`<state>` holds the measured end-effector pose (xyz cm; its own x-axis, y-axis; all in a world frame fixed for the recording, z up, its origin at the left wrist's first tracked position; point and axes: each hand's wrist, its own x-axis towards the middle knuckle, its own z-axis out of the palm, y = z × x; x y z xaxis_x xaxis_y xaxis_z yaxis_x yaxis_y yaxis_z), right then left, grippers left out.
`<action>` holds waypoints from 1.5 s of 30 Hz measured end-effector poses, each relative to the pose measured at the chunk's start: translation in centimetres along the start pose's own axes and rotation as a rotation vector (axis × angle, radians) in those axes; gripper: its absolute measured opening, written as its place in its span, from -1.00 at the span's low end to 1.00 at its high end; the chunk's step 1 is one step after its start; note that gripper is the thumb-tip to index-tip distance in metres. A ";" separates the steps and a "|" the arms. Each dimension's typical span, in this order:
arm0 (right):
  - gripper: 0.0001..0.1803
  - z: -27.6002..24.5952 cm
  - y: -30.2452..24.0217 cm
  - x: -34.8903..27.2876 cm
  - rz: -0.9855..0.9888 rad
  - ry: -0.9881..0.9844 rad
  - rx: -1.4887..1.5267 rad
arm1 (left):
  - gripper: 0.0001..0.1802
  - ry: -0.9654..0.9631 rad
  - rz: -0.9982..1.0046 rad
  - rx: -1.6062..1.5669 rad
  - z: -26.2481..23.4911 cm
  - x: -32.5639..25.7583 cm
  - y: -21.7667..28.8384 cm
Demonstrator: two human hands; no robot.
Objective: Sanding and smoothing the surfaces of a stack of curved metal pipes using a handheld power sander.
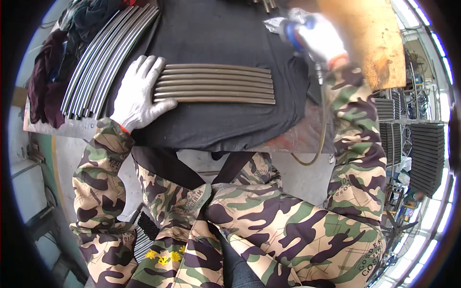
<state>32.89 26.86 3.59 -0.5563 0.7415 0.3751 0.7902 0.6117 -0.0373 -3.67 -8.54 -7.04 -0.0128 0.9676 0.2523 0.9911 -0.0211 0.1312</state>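
My left hand [139, 93], in a white knit glove, lies with its fingers spread at the left ends of a row of metal rods [216, 84]. Its thumb touches the nearest rods. Several of these slim brownish rods lie side by side on a black cloth [206, 125]. At the far right, my right hand [319, 38], also gloved in white, is closed around a blue hand-held air tool [294, 36]. Motion blurs the tool, so its working end is unclear. A yellowish hose [321, 139] hangs from its metal fitting beside my right sleeve.
A second bundle of shiny curved rods [108, 60] lies on the table's left, beside dark crumpled cloths [50, 79]. More rod ends [265, 6] show at the far edge. A tan board [370, 43] stands at the right. Racks of dark stacked parts [425, 158] stand beyond it.
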 end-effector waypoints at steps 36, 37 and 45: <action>-0.60 2.1 -12.7 -8.4 -0.336 -0.307 -0.003 | -0.19 0.278 -0.020 0.084 4.0 6.8 6.1; -0.63 2.2 -12.7 -9.2 -0.360 -0.281 0.037 | -0.21 0.284 -0.012 0.099 4.1 6.7 5.9; -0.65 0.8 -13.1 -8.1 -0.324 -0.284 0.097 | -0.22 0.175 0.010 0.173 3.7 8.1 5.4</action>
<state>26.85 13.03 0.30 -0.8306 0.5454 0.1124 0.5433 0.8380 -0.0513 2.05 0.14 -7.82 -0.0106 0.9089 0.4170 0.9990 0.0276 -0.0348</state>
